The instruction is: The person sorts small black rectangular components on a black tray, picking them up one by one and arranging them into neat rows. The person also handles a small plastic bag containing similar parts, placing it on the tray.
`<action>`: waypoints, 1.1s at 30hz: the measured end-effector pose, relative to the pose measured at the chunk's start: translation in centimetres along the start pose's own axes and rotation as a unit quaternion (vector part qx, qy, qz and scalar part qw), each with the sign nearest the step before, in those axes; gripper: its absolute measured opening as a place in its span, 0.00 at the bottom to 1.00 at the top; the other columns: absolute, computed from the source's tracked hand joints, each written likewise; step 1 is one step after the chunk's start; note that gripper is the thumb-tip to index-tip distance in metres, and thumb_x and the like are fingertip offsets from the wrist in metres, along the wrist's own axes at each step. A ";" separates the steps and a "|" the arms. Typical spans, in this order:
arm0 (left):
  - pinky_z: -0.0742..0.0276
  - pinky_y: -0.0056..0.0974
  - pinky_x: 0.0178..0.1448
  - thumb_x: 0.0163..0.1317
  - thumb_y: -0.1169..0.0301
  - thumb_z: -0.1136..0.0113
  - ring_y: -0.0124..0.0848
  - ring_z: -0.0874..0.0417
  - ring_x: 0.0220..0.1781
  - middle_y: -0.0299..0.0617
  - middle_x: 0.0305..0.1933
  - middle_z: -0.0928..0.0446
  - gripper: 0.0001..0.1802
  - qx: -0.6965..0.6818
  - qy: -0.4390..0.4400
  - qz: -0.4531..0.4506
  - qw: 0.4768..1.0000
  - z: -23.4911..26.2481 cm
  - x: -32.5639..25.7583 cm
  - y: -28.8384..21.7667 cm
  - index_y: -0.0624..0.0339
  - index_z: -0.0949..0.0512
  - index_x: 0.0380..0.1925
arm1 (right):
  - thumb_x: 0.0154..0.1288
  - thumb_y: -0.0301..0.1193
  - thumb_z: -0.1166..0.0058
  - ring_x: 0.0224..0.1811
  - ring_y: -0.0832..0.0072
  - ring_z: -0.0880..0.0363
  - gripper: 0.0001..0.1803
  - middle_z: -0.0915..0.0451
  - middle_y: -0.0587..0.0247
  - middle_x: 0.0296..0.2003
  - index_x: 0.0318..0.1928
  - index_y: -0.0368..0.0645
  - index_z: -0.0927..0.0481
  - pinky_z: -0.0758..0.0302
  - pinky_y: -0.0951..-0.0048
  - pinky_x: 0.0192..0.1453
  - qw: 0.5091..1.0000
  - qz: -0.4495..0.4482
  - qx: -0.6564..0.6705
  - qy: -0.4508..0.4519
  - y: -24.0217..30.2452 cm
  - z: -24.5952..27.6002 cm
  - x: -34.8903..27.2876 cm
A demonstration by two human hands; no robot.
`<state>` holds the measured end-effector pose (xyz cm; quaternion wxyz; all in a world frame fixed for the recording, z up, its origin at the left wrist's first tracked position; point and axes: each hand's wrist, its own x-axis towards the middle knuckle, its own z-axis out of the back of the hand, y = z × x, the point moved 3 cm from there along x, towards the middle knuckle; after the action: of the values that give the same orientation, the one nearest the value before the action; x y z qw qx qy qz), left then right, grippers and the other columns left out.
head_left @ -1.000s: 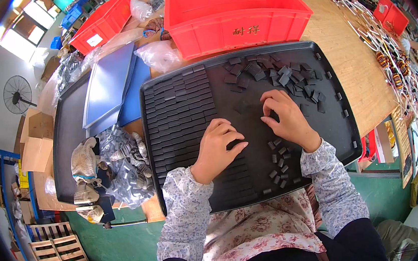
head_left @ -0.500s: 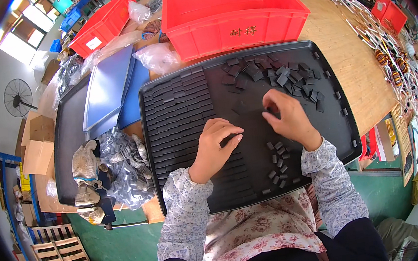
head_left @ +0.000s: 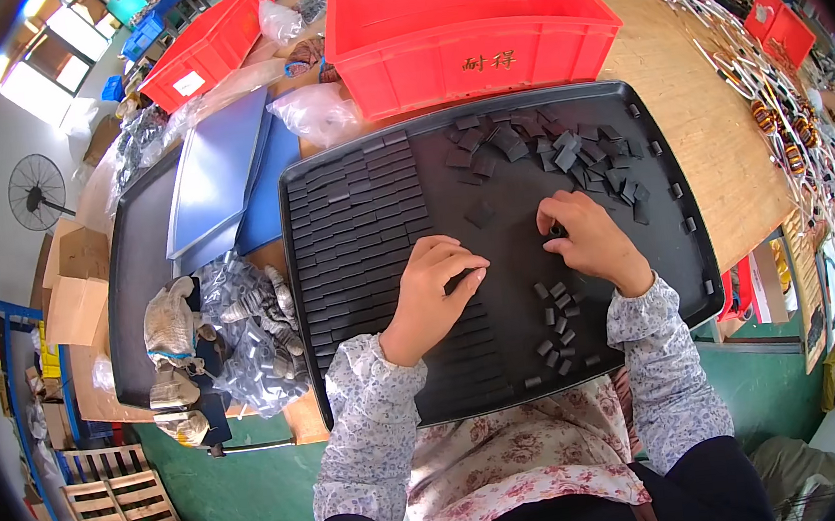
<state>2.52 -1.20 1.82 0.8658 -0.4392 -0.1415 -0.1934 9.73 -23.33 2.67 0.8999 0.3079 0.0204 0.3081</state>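
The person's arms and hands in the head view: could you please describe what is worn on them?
Both forearms wear long sleeves of pale fabric with a small floral print, gathered at the wrists. The left hand and the right hand are bare, with no gloves; I can make out no rings or watch. The garment at the lower edge has the same flowery pattern.

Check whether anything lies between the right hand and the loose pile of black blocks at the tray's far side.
Nothing visible does: bare tray separates the right hand from the pile of black blocks.

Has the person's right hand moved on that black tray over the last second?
Yes. The right hand has slid slightly down the black tray, toward the person, away from the heap of small dark pieces near the red bin.
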 end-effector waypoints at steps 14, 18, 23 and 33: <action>0.24 0.43 0.54 0.53 0.74 0.30 0.42 0.21 0.51 0.43 0.38 0.17 0.10 -0.010 0.003 0.004 1.000 -0.1 0.0 -0.3 0.59 0.15 0.37 | 0.48 0.18 0.37 0.42 0.56 0.24 0.15 0.24 0.59 0.35 0.36 0.42 0.27 0.28 0.58 0.47 0.999 -0.035 0.000 -0.025 -0.2 0.1 0.3; 0.24 0.43 0.54 0.53 0.74 0.30 0.42 0.21 0.51 0.43 0.37 0.17 0.09 -0.015 0.000 0.007 1.000 -0.4 -0.1 -0.2 0.59 0.15 0.36 | 0.48 0.19 0.35 0.43 0.56 0.23 0.17 0.23 0.59 0.37 0.39 0.41 0.25 0.27 0.58 0.48 1.000 -0.027 0.009 -0.011 -0.4 0.2 -0.2; 0.25 0.44 0.54 0.53 0.74 0.30 0.43 0.21 0.50 0.42 0.36 0.17 0.09 -0.012 0.002 -0.002 1.000 -0.6 -0.1 0.1 0.59 0.15 0.36 | 0.47 0.19 0.35 0.42 0.56 0.22 0.18 0.22 0.58 0.38 0.39 0.41 0.26 0.27 0.57 0.46 0.996 -0.091 -0.007 -0.009 0.0 0.5 -0.8; 0.25 0.43 0.54 0.54 0.74 0.31 0.43 0.22 0.50 0.41 0.35 0.17 0.08 0.003 0.009 -0.012 1.000 -0.9 -0.1 0.1 0.58 0.15 0.35 | 0.50 0.17 0.39 0.49 0.54 0.24 0.22 0.24 0.55 0.48 0.48 0.41 0.26 0.26 0.58 0.52 0.995 0.071 0.016 -0.070 1.6 -1.4 0.5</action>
<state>2.51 -1.85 1.25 0.8662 -0.4329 -0.1399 -0.2068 8.98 -21.28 2.56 0.8700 0.3436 -0.0597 0.3485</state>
